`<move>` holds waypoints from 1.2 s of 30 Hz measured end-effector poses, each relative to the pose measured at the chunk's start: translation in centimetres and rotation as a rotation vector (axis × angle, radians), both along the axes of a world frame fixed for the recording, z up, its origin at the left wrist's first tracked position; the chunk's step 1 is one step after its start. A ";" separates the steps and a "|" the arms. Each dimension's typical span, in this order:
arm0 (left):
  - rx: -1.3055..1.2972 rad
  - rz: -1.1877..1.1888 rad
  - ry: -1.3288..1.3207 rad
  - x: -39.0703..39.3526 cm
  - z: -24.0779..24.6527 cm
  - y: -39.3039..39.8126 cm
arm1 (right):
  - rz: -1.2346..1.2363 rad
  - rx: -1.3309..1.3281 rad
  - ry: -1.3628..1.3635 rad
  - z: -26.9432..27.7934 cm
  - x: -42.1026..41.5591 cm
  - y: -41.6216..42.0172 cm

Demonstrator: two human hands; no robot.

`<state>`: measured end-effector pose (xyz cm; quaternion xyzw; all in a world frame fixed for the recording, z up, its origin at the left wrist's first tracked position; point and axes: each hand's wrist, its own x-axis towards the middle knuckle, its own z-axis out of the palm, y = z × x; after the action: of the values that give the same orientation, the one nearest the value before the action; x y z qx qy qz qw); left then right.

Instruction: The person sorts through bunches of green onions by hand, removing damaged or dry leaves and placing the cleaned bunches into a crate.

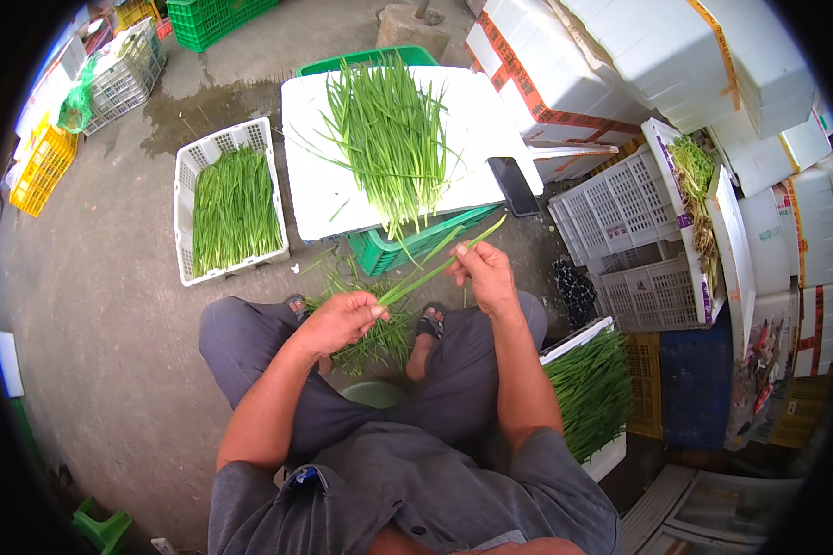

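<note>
A few long green garlic chives point(420, 277) stretch between my hands above my lap. My left hand point(343, 320) pinches them at one end, while the thumb and fingers of my right hand point(482, 274) hold them near the other. In front of me a large pile of chives point(392, 139) lies on a white foam board point(309, 187), which rests on a green plastic crate point(416, 239). A white plastic basket point(180, 201) on the left holds more chives laid lengthwise. Loose stalks point(371, 340) are scattered on the floor between my feet.
A black smartphone point(514, 186) lies at the board's right edge. By my right leg, a white foam box point(607, 461) holds dark green chives. White crates point(618, 201) and foam boxes point(569, 76) are stacked on the right. Concrete floor point(111, 298) extends left, with a wet patch near the basket.
</note>
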<state>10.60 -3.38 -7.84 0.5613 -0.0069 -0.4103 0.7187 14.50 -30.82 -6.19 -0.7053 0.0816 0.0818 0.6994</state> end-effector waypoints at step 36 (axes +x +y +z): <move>0.273 -0.237 -0.323 0.5 0.5 2.2 | 0.182 0.231 0.023 -1.3 -2.2 -0.5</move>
<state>11.09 -1.19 -7.34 0.7067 -0.1319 -0.3939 0.5728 12.34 -31.36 -7.48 -0.6237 0.0152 0.1617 0.7646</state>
